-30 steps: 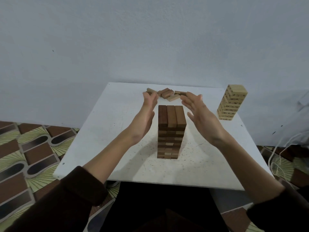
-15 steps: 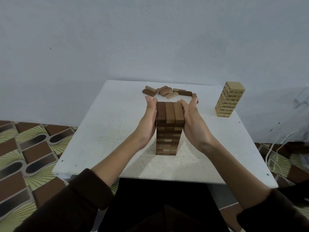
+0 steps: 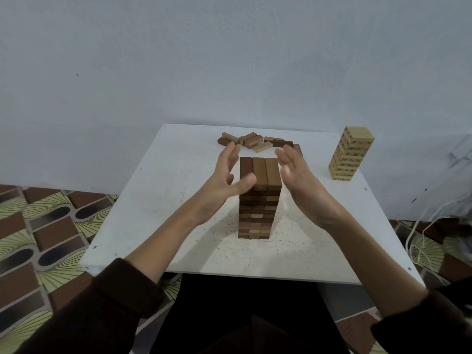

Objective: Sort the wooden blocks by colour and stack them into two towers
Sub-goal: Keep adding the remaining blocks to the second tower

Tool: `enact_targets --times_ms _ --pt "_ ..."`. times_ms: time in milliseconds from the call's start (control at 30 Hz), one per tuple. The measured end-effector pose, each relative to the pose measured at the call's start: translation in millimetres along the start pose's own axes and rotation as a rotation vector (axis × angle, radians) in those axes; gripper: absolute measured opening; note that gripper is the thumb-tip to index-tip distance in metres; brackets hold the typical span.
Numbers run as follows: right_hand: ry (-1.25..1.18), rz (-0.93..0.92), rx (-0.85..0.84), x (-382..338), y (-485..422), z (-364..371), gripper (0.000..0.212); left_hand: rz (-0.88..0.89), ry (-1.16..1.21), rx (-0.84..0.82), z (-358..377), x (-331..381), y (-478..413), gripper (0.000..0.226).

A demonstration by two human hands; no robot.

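A tall tower of dark brown blocks (image 3: pixel 258 210) stands in the middle of the white table (image 3: pixel 158 195), three blocks side by side on top. My left hand (image 3: pixel 224 182) hovers just left of its top, fingers straight, thumb in front of the upper layers. My right hand (image 3: pixel 298 180) is held flat on the tower's right, a small gap away. Neither hand holds anything. A tower of pale blocks (image 3: pixel 351 153) stands at the table's far right. Several loose brown and pale blocks (image 3: pixel 258 143) lie behind the hands.
A plain wall rises right behind the table. Patterned floor tiles (image 3: pixel 43 226) show on the left. White cords (image 3: pixel 421 241) hang off the table's right side. My dark lap sits below the front edge.
Half a second ago both palms pressed against the sides of the dark tower's top. They have since pulled apart and off it; the tower stands unmoved.
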State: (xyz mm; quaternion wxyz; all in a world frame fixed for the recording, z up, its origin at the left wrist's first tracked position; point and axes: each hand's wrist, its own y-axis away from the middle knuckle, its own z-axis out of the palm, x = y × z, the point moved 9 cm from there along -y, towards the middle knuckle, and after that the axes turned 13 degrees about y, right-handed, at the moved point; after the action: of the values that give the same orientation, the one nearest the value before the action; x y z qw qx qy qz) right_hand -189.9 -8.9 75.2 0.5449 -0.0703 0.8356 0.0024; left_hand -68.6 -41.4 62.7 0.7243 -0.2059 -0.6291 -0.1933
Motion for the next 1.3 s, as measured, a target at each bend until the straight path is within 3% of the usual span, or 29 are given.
enact_targets --times_ms 200,1133,1233,1300 --pt "0.259 -0.061 -0.079 -4.1 -5.0 -5.1 0.103 0.040 -0.224 -0.034 -7.2 7.4 -4.4 0.114" --pt "0.250 -0.060 -0.060 -5.6 -16.1 -6.4 0.091 0.028 -0.206 -0.019 -9.3 6.3 -11.1 0.118" --pt "0.223 -0.049 -0.076 -5.0 -13.5 -5.3 0.100 0.028 -0.140 -0.016 -7.2 8.5 -6.8 0.121" --pt "0.186 -0.042 -0.029 -7.7 -9.6 -5.1 0.090 0.022 -0.025 0.035 -5.2 10.3 -4.1 0.114"
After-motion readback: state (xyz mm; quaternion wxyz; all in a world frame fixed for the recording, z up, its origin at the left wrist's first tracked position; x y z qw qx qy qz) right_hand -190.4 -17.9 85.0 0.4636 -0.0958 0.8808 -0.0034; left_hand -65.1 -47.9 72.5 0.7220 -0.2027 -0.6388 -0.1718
